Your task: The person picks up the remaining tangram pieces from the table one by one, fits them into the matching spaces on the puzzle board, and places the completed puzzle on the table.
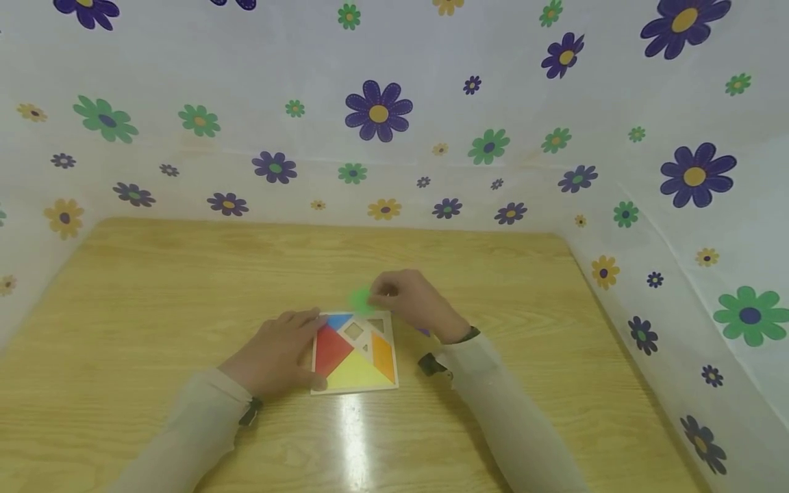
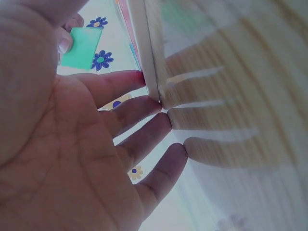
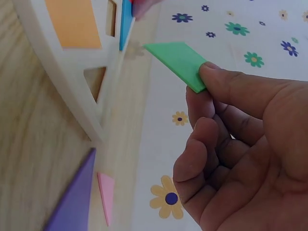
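The wooden table, walled on three sides by a flowered sheet, has bare room all round the puzzle tray at its middle. The tray holds a red triangle, a yellow triangle, an orange piece and a blue piece; a square slot and another beside it lie vacant. The left hand rests with straight fingers against the tray's left edge. The right hand pinches a green parallelogram above the tray's far edge. A purple triangle and a pink triangle lie on the table beside the tray.
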A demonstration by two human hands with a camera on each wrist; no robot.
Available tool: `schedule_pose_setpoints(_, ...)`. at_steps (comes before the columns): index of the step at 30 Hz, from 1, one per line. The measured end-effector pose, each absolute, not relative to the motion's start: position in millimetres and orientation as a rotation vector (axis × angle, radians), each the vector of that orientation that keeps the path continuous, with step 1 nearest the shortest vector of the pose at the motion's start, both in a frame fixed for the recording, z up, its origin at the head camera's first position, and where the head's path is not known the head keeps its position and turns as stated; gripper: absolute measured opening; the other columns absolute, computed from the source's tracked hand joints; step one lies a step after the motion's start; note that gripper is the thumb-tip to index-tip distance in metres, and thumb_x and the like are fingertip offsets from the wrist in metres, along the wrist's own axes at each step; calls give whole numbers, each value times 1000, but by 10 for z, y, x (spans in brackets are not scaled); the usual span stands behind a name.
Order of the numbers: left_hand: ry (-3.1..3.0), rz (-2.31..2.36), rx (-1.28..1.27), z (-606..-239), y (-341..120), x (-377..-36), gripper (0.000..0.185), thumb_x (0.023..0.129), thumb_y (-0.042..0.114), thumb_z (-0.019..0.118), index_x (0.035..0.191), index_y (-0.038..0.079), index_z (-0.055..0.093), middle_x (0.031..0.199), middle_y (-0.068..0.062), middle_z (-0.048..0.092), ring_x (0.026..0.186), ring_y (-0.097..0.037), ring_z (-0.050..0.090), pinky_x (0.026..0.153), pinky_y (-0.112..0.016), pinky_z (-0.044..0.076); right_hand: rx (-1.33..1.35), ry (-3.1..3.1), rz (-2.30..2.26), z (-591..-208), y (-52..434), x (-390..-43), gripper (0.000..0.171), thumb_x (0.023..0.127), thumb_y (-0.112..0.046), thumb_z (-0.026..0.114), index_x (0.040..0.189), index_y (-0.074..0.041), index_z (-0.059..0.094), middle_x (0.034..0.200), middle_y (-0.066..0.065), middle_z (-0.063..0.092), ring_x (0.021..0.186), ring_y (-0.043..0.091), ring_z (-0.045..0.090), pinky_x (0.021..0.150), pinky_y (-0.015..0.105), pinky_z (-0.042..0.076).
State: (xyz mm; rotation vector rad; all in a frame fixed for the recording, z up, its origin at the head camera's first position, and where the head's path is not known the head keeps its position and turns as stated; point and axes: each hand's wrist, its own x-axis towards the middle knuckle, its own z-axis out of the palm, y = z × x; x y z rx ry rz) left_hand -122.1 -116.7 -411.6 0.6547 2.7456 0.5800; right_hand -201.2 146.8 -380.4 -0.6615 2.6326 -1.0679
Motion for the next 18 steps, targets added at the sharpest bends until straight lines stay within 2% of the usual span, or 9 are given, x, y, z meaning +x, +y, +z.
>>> schedule_pose_setpoints(9, 2751, 598, 659, -4105, -1175, -1195, 100, 81, 51, 83, 158, 4, 40, 164, -18, 37, 148, -43, 34, 118, -66, 29, -638, 2518, -1045, -3891, 1358, -1980, 8, 99, -20, 71, 93, -17, 76, 89, -5, 71, 83, 17, 61, 77, 29, 55)
schedule_pose_setpoints(18, 2755, 607, 671, -4142, -1183, -1208, 101, 80, 53, 83, 158, 5, 40, 164, -17, 37, 148, -43, 34, 118, -66, 29, -631, 2485, -989, -3908, 1316, -1948, 11, 100, -22, 70, 92, -17, 75, 83, -3, 67, 73, 13, 55, 65, 25, 48)
